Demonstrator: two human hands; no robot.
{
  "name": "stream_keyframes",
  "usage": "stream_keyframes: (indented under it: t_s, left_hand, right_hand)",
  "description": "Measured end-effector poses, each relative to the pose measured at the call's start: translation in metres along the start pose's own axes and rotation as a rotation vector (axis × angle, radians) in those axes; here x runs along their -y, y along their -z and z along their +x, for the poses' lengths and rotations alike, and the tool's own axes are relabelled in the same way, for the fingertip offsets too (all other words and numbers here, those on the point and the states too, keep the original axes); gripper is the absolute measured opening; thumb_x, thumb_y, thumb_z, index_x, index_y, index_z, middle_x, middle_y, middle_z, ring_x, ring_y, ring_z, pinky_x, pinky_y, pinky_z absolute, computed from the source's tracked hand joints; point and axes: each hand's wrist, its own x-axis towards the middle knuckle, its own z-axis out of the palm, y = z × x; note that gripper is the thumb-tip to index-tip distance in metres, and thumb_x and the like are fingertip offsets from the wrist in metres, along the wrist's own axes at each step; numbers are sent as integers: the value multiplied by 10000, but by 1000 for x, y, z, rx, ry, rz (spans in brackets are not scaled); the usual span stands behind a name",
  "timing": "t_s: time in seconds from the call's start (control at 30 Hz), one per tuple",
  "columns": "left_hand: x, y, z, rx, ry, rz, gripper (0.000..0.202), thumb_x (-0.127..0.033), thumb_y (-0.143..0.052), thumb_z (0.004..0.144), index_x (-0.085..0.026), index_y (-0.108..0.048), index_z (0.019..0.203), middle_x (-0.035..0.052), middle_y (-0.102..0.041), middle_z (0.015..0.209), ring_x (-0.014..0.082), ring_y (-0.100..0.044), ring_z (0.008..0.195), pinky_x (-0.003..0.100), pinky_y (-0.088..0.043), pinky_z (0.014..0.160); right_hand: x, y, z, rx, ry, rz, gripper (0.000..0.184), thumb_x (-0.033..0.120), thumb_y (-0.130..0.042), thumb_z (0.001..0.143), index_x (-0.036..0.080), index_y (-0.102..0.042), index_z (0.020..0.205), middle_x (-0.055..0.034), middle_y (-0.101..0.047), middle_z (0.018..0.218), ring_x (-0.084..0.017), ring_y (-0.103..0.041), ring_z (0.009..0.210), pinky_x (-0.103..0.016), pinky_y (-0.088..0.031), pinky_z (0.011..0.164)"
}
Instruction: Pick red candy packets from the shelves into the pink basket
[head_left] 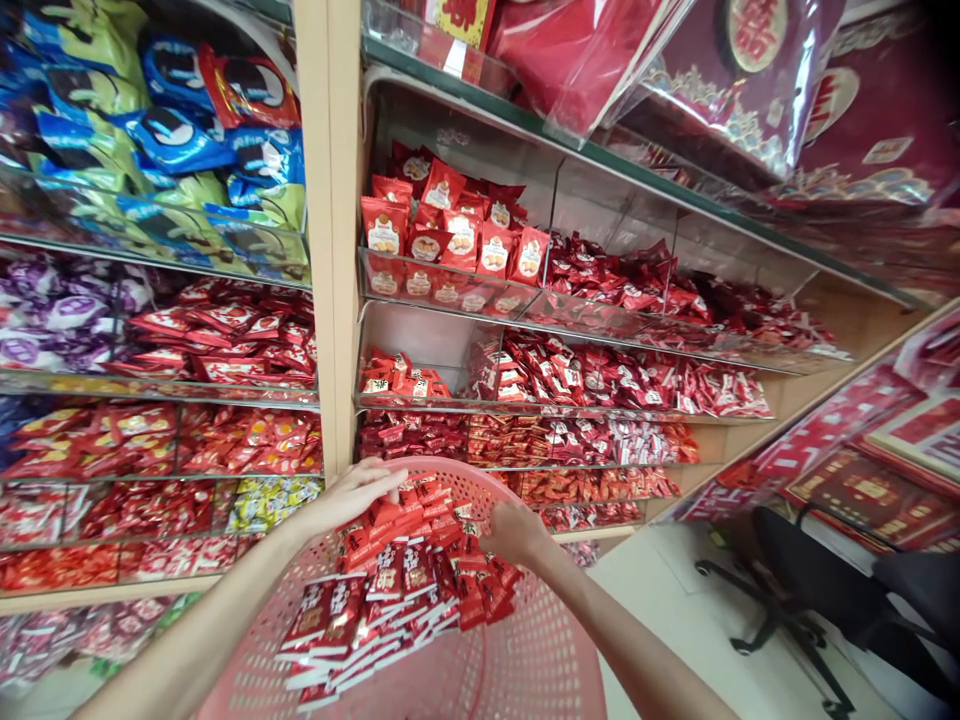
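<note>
A pink perforated plastic basket (525,660) fills the bottom of the view, and a heap of red-and-white foil packets (390,590) lies in it. My left hand (352,497) sits over the far rim, its fingers curled down onto the top of the heap. My right hand (514,530) is at the right side of the heap, with its fingertips down among the packets. I cannot tell whether either hand grips any packets.
Glass shelves with a wooden upright (330,200) stand just beyond the basket, stocked with red, blue and purple packets. Red packaged goods line the right side. A black wheeled office chair (795,600) stands on the pale floor at the lower right.
</note>
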Motion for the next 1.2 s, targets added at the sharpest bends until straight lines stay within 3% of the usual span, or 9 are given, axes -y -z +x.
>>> stream_keyframes:
  t_s: [0.2,0.37,0.5,0.6,0.73,0.87,1.03,1.2]
  left_hand:
    - [6,-3,7,2,-13,16,490,-618,-414,779,-237,-667,603,-1,-679,914,246,-422,1180,327,-218,1059]
    - [3,-5,9,10,-39,24,499,-609,-409,783,-229,-664,586,20,-686,868,252,-426,1173,337,-254,1035]
    - [1,-4,9,13,-17,32,498,-617,-412,778,-228,-659,589,20,-682,901,254,-403,1199,342,-239,1045]
    - [-1,-4,8,14,-1,49,509,-628,-402,777,-224,-664,612,27,-668,966,261,-413,1190,355,-250,1037]
    - [-3,-5,8,23,-22,73,519,-630,-390,782,-224,-668,616,20,-673,926,258,-422,1180,342,-256,1033]
    - [-3,-7,9,31,-50,76,524,-625,-387,785,-216,-674,628,10,-672,915,252,-465,1124,328,-275,1021]
    - [3,-8,9,30,-41,69,498,-613,-394,793,-231,-663,622,7,-676,864,244,-403,1190,338,-200,1067]
    - [5,-8,9,23,-32,54,481,-615,-425,775,-232,-667,616,4,-675,843,249,-398,1189,338,-214,1062]
  right_hand:
    - [10,-7,-10,-7,-83,-79,438,499,-529,721,136,-659,929,-166,-665,944,-300,-618,887,-365,-465,726]
    - [14,-9,-19,-31,-6,-50,307,293,-531,748,119,-617,986,-165,-637,1002,-283,-601,937,-335,-445,756]
    - [4,-11,-21,-59,116,20,367,158,-480,745,120,-539,1104,-133,-629,1025,-238,-584,978,-300,-427,798]
    - [7,-15,-19,-67,47,-40,313,287,-534,777,128,-588,1041,-145,-644,990,-260,-603,935,-312,-449,766]
    - [28,-21,-13,-85,-53,-163,351,456,-553,787,139,-674,878,-166,-664,904,-263,-633,857,-309,-484,694]
    - [40,-28,-4,-30,-67,-224,367,461,-592,762,129,-690,881,-160,-670,884,-258,-638,854,-322,-498,694]
    - [38,-35,1,-4,-72,-208,403,488,-562,774,127,-690,899,-174,-666,906,-271,-627,890,-345,-494,709]
    - [39,-35,1,-9,-32,-214,391,450,-562,781,100,-689,901,-199,-652,951,-288,-616,912,-363,-489,732]
